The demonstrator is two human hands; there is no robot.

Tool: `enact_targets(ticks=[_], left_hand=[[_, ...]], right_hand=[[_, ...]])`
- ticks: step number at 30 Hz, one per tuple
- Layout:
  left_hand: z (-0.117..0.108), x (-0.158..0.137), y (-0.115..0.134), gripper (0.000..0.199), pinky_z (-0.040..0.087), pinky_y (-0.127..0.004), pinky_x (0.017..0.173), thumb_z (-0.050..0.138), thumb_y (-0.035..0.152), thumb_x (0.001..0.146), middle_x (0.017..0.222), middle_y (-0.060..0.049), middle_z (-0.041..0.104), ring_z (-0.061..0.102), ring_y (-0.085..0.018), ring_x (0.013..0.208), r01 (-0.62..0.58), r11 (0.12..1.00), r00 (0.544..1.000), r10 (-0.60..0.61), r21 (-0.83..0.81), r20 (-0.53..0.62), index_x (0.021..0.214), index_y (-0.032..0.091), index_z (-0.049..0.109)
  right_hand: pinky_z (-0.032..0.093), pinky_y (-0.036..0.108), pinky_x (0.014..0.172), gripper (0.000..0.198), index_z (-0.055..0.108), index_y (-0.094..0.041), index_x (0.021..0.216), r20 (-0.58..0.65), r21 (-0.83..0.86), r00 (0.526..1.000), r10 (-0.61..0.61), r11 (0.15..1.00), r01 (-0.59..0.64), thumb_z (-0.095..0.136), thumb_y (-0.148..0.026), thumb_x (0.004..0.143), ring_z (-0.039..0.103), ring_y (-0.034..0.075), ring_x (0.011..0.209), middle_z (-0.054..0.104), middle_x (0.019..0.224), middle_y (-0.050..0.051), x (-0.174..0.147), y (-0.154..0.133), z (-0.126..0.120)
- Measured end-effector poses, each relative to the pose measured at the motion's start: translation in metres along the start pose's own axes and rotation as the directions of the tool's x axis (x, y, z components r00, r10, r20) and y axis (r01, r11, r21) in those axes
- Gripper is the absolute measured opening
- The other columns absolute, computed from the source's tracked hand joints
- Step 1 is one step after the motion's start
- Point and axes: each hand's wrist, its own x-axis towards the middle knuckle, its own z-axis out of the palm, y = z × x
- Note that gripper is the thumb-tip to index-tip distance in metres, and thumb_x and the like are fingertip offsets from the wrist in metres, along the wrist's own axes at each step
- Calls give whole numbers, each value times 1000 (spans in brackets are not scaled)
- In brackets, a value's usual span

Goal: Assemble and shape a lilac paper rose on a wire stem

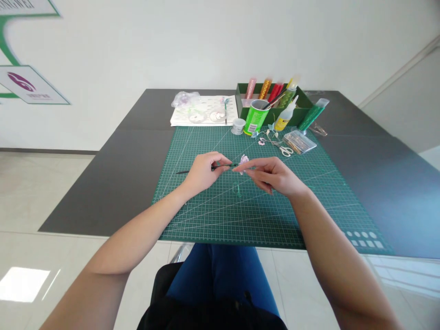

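My left hand point(203, 172) is closed around a thin dark stick point(183, 172), which pokes out to the left and runs right between thumb and fingers. A pale purple flower point(244, 159) sits at the stick's right end. Around that flower my right hand point(275, 175) closes its fingers, the index finger crossing in front and hiding part of the petals. Just below the hands, a small loose bit of green thread point(238, 189) lies on the green cutting mat point(233, 220).
Toward the back are a dark green box point(305, 112) of coloured tubes, a green can point(256, 118), a glue bottle point(286, 114), a white spool point(238, 126), scissors point(286, 151) and a clear case point(299, 141). White sheets point(177, 117) lie at back left.
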Motion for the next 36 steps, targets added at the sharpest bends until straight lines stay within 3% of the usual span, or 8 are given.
enact_targets(ticks=[12,25,36], left_hand=[[0,-2,6,10,49,-29,69,75,12,90,83,-2,76,66,-16,73,-54,998,998,53,38,28,89,21,78],[-4,2,-5,8,47,-27,65,76,17,90,87,-4,78,60,-14,65,47,999,984,-45,8,-174,96,20,80],[-8,2,-17,12,54,-29,71,70,14,94,86,-4,77,68,-17,74,-87,984,962,124,159,-243,95,21,80]], right_hand=[[23,24,38,29,80,-17,112,-68,51,996,-54,997,57,64,-39,102,31,7,29,45,37,-10,-5,-4,-3],[28,19,37,41,76,-10,131,241,3,970,20,1000,-21,60,-38,106,36,7,32,45,40,-11,1,7,-10],[27,19,36,47,76,-7,131,215,86,976,23,995,-43,64,-40,100,34,7,30,48,39,-10,13,37,-13]])
